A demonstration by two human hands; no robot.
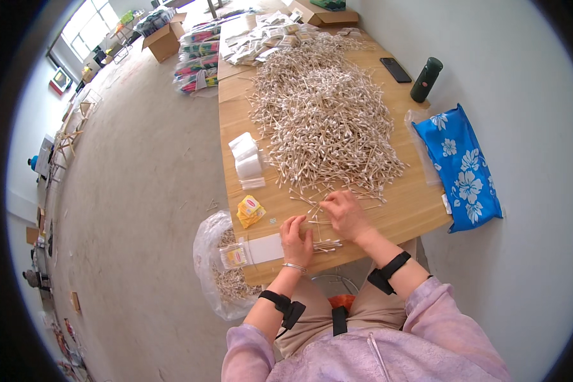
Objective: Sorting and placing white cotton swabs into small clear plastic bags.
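My left hand [296,242] is near the front edge of the wooden table, fingers curled over a small bunch of cotton swabs [328,245] whose tips stick out to its right. To its left lies a flat white plastic bag [265,249], and beyond that a clear pack of swabs with a yellow label [233,256]. My right hand [347,215] is at the near edge of a big heap of loose cotton swabs [331,121], its fingertips pinched on swabs there. Exactly how many swabs each hand holds is hidden.
Yellow cards [250,211] and stacked clear bags [247,159] lie along the left edge. Filled packs [267,38] sit at the far end. A phone [395,70], a dark green bottle [426,79] and a blue flowered package [461,169] are on the right. A plastic sack [210,261] stands below left.
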